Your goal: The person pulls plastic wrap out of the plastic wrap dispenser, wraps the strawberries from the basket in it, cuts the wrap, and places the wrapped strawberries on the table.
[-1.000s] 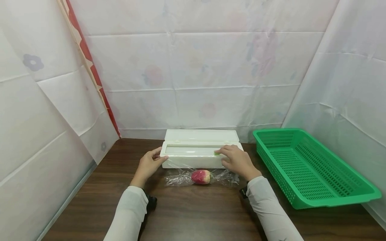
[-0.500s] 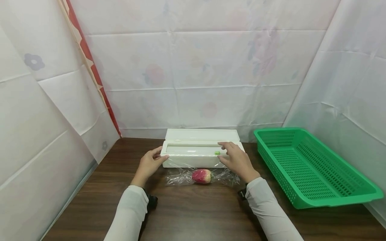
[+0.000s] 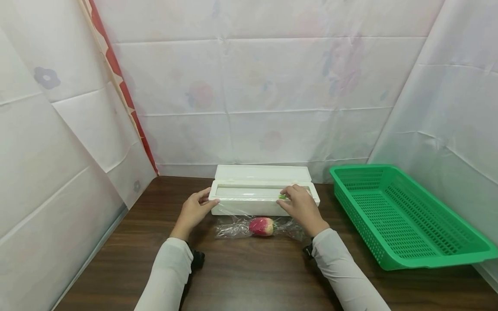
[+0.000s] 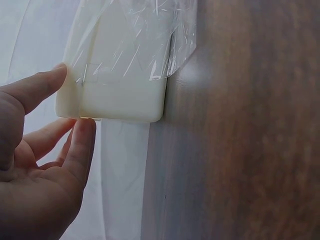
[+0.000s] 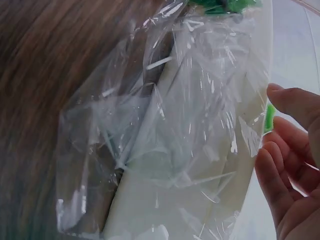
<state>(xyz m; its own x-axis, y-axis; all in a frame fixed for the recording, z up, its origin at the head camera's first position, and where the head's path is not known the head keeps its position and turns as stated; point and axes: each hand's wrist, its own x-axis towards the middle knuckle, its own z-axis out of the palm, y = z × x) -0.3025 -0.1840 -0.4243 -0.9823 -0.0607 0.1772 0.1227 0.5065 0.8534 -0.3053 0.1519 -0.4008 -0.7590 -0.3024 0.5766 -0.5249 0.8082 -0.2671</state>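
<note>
The likeliest trouble here is the cling film [image 3: 237, 225] tearing crooked or bunching: it trails loose from the white cling-film dispenser [image 3: 261, 199] down to the wrapped red-and-yellow fruit [image 3: 261, 226], and if the small green slide cutter [image 3: 282, 196] catches on a slack fold, the sheet could drag and pull the fruit along with it. The dispenser could also skid on the dark wooden table [image 3: 249, 276] if the bracing side lets go.

The left hand [image 3: 193, 211] sits at the dispenser's 9 o'clock end, thumb and fingers lightly spread and resting against the corner, gripping nothing fully. The right hand [image 3: 301, 207] lies over the 3 o'clock part of the slot, fingertips together on or just beside the green cutter; I cannot tell whether it actually pinches it.

The fruit lies at 6 o'clock from the dispenser, just beside its front wall, between the two wrists. A green perforated basket [image 3: 404, 216] stands well apart at 3 o'clock.
</note>
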